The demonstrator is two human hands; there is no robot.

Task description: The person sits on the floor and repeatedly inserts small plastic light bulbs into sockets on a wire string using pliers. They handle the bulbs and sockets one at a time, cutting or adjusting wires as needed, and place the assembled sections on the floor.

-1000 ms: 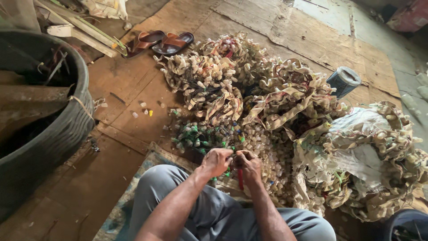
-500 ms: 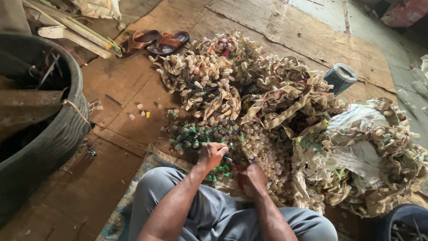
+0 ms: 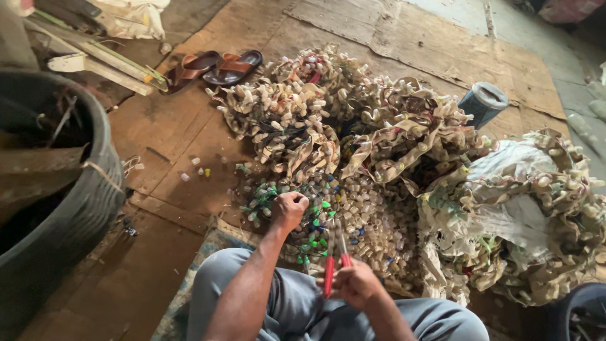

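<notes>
Here, left hand (image 3: 289, 210) closed over a bunch of small caps on the loose cap pile (image 3: 353, 221) just ahead of the knees; right hand (image 3: 355, 283) wrapped round red-handled cutters (image 3: 336, 262). Probably light, hard, slippery bits, best scooped by the fistful. Beyond, grey lidded can (image 3: 483, 102); no labels legible

Red-handled metal cutters (image 3: 336, 262): blade tips lost in heap, motion-blurred. Right hand (image 3: 356, 284) fingers hidden round handles. Left hand (image 3: 289, 210) fist, contents can't tell. Big black rubber tub (image 3: 69, 215) cut by left edge. Dark blue round container (image 3: 584, 312) cropped at bottom-right corner.
</notes>
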